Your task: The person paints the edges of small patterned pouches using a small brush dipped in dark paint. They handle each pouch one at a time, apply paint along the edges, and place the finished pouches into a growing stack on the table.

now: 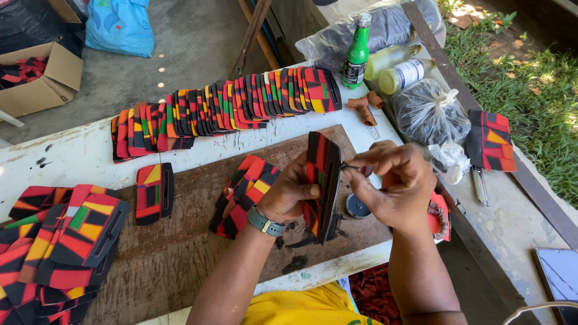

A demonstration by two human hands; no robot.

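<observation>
Held piece: a flat, stiff panel (pixel 321 184) of patterned cloth in red, black, orange and green, edged in black, held upright on its edge at the centre of the view, above the board.
Left hand: the left hand (pixel 295 190) is clamped on the panel from 9 o'clock, thumb across its face, fingers behind; a grey-green band sits on the wrist.
Right hand: the right hand (pixel 393 180) is at 3 o'clock of the panel, fingers curled and pinched together at the panel's upper edge on something thin; what it pinches is too small to tell.
Board: a worn brown wooden board (pixel 175 254), rough and stained, lies on the white, scuffed bench (pixel 51 158).
Small stack: several matching panels (pixel 244 191) are fanned on the board, just at 9 o'clock of the left hand.
Single piece: one panel (pixel 153 192) lies flat on the board, further towards 9 o'clock.
Long row: dozens of panels (pixel 223 110) overlap in a row at 12 o'clock; too many to count.
Left heap: a loose pile of panels (pixel 44 261) sits at 8 o'clock.
Bottles: three at 1 o'clock, one green glass (pixel 356 53) upright, two pale plastic (pixel 399 71) lying down.
Bag: a knotted clear bag of dark contents (pixel 428 112) at 2 o'clock.
Tin: one small round tin (pixel 357 206) under the right hand.
Phone: one dark slab (pixel 567 280) at 4 o'clock.
</observation>
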